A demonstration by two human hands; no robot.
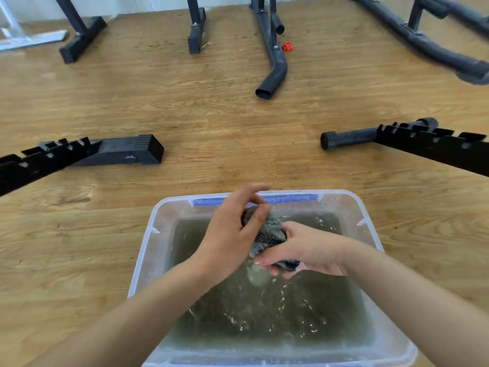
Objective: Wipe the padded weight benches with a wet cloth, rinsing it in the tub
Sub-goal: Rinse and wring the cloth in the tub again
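A clear plastic tub (pixel 144 250) with a blue handle stands on the wooden floor right below me, holding murky water. Over the water I hold a bunched grey cloth (pixel 272 229) between both hands. My left hand (pixel 232 234) grips its upper end with thumb and fingers. My right hand (pixel 299 250) is closed around its lower end, just above the water. Drops and foam speckle the water's surface. No bench padding shows in this view.
Black bench frame rails lie on the floor at left (pixel 87 152) and right (pixel 412 141) of the tub. Further back stand more black frame legs (pixel 195 33), a bent tube (pixel 275 67) and a small red knob (pixel 287 46).
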